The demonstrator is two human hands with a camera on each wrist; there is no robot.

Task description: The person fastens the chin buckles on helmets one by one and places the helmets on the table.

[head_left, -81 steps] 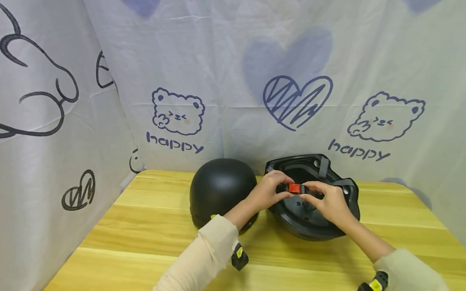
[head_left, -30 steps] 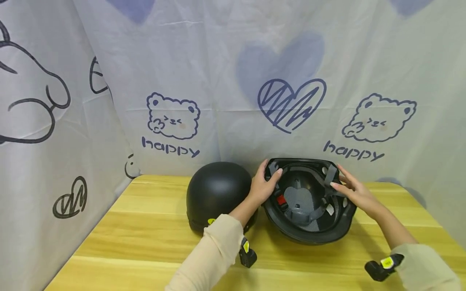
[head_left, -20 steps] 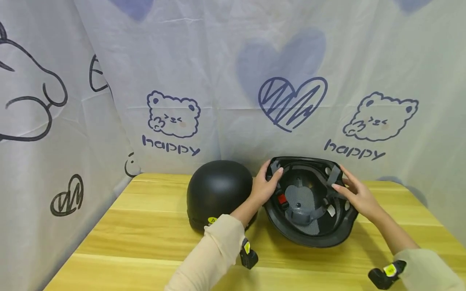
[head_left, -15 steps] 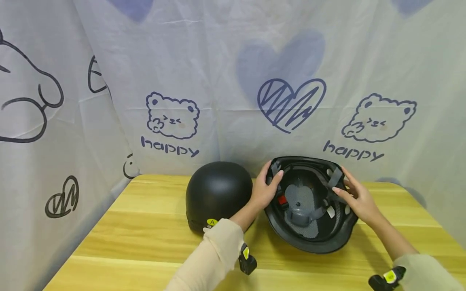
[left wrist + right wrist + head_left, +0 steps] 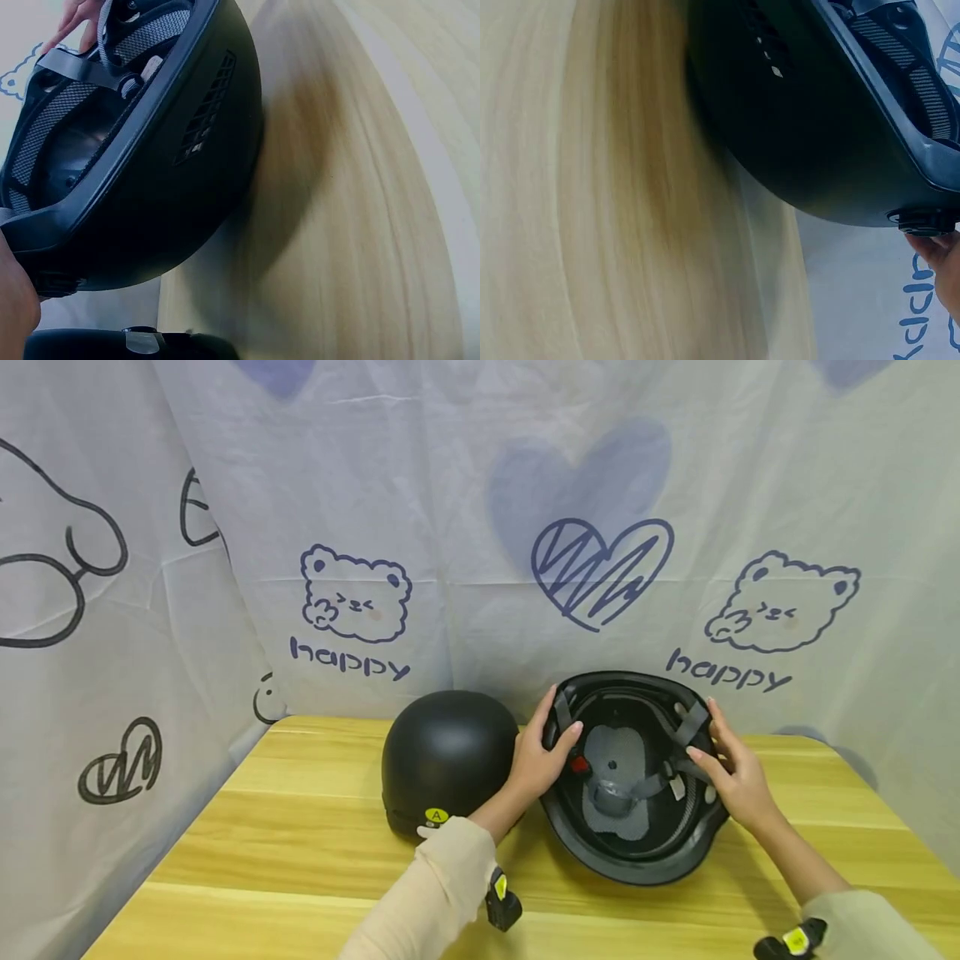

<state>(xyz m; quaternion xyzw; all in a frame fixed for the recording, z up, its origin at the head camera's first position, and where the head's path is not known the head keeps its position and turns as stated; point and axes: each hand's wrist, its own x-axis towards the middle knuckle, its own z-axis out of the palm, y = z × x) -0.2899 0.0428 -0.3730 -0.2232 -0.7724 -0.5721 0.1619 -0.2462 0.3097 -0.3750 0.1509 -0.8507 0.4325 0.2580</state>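
Observation:
In the head view a black helmet (image 5: 633, 864) is held with its hollow side facing up and toward me. My left hand (image 5: 537, 758) grips its left rim, thumb over the edge by a grey strap. At the opposite rim my right hand (image 5: 738, 772) holds on, its thumb on the right strap. Inside, a red buckle (image 5: 580, 764) lies near the left wall beside the grey mesh lining (image 5: 613, 752). The vented outer shell (image 5: 187, 165) shows in the left wrist view. Part of the right hand (image 5: 946, 274) shows at the rim in the right wrist view.
A second black helmet (image 5: 450, 760) stands dome up just left of the held one, bearing a yellow sticker marked A. Both are on a wooden table (image 5: 300, 827). A white printed curtain (image 5: 480, 635) hangs right behind the table's back edge.
Earlier both hands pinched the red buckle above the helmet. They then moved apart to its two sides, and the buckle dropped inside. Since then the helmet has tilted, its opening turning more toward me.

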